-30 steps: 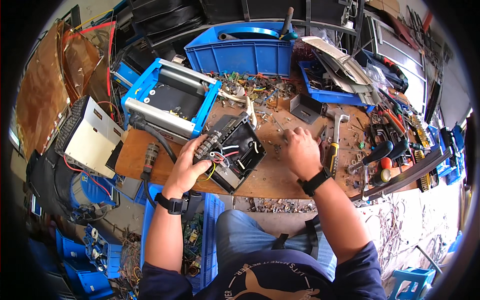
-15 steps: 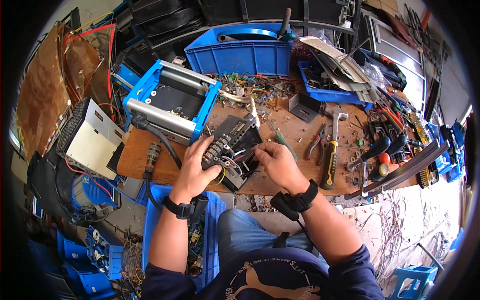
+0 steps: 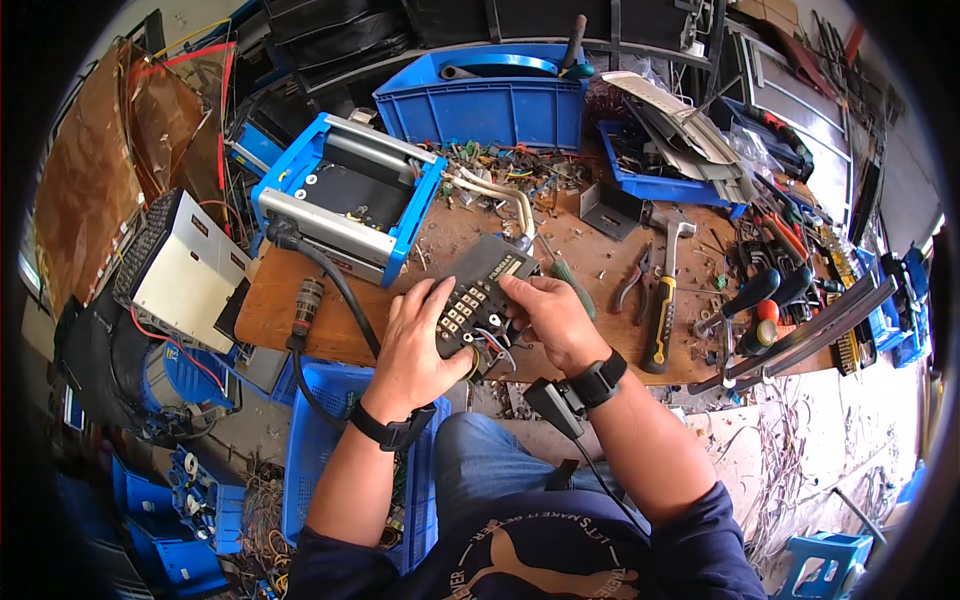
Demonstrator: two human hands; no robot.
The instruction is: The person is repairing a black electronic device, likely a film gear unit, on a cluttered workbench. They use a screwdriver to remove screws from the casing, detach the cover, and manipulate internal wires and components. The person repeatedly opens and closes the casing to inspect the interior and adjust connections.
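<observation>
A black keypad panel [image 3: 474, 292] with rows of pale buttons and loose coloured wires [image 3: 490, 345] is tilted over the front part of the bench. My left hand [image 3: 412, 348] grips its left side, fingers on the front and thumb near the lower edge. At the panel's right edge my right hand [image 3: 555, 318] is closed, thumb on top and the other fingers partly hidden underneath. Pale thick cables [image 3: 505, 195] lie just behind the panel. A green-handled screwdriver [image 3: 573, 285] rests beside my right hand.
Pliers [image 3: 632, 285] and a hammer [image 3: 662, 310] lie to the right on the wooden bench [image 3: 640, 235]. A blue-framed case [image 3: 345, 200] stands at the left. Behind are a blue crate [image 3: 490, 105] and scattered small parts. Another blue crate [image 3: 310, 470] sits below the bench edge.
The panel has turned, its button face now more toward me and hiding the open black housing seen before. My right hand has shifted from the housing's inside to the panel's right edge.
</observation>
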